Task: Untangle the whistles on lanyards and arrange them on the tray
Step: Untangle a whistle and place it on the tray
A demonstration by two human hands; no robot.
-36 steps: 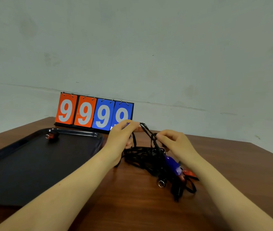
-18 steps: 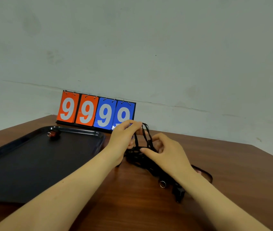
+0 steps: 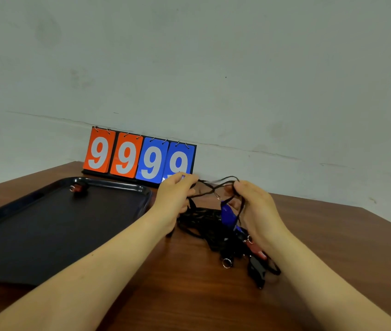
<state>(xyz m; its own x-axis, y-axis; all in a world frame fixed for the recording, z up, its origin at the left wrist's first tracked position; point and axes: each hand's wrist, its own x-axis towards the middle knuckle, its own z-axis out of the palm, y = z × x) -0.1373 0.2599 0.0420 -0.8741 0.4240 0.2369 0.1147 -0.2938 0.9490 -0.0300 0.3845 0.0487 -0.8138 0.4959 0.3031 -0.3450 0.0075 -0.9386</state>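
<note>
Right hand [image 3: 256, 206] moved right, stretching black cords [image 3: 213, 191]; left hand [image 3: 175, 194] pinches other end; both grips narrow.

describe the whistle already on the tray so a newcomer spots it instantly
Find the black tray left of both hands. At its far edge, below the orange 9 cards, lies a small red whistle with a metal ring. It lies alone; every other whistle is in the tangle right of the tray.
</note>
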